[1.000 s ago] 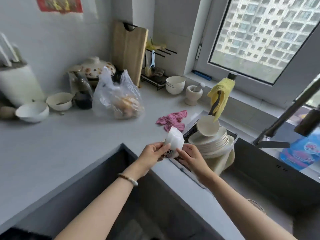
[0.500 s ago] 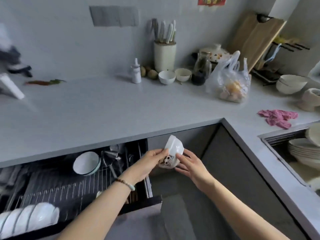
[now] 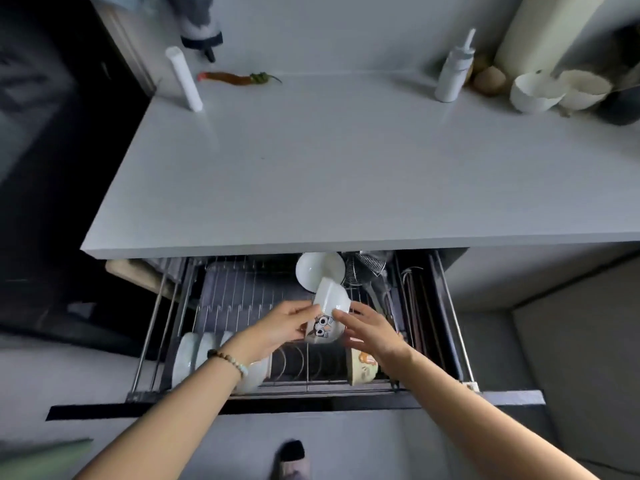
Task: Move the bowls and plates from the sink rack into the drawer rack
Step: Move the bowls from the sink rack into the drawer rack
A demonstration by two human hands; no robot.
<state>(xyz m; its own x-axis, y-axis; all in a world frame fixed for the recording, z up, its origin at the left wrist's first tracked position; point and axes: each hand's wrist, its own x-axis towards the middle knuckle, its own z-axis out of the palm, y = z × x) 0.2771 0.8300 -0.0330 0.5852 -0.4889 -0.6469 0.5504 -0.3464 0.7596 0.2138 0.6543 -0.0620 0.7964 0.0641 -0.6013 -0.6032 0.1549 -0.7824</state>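
Note:
A white bowl with a cat face (image 3: 327, 317) hangs tilted over the open drawer rack (image 3: 242, 299). My left hand (image 3: 277, 329) grips its left side and my right hand (image 3: 370, 332) holds its right side with fingers along the rim. In the rack, a white bowl (image 3: 318, 270) stands on edge at the back, several white plates (image 3: 197, 351) stand at the front left, and a patterned bowl (image 3: 362, 370) sits at the front right, under my right wrist. The sink rack is out of view.
The grey countertop (image 3: 346, 168) overhangs the drawer's back. On it lie a red chilli (image 3: 239, 77), a white tube (image 3: 183, 79), a white bottle (image 3: 453, 69) and two bowls (image 3: 540, 91) at the far right. A metal strainer (image 3: 367, 268) and chopsticks (image 3: 415, 306) fill the drawer's right side.
My view swung from the sink and counter down to the open drawer. Both hands carried the cat-face bowl from the sink rack to above the drawer rack.

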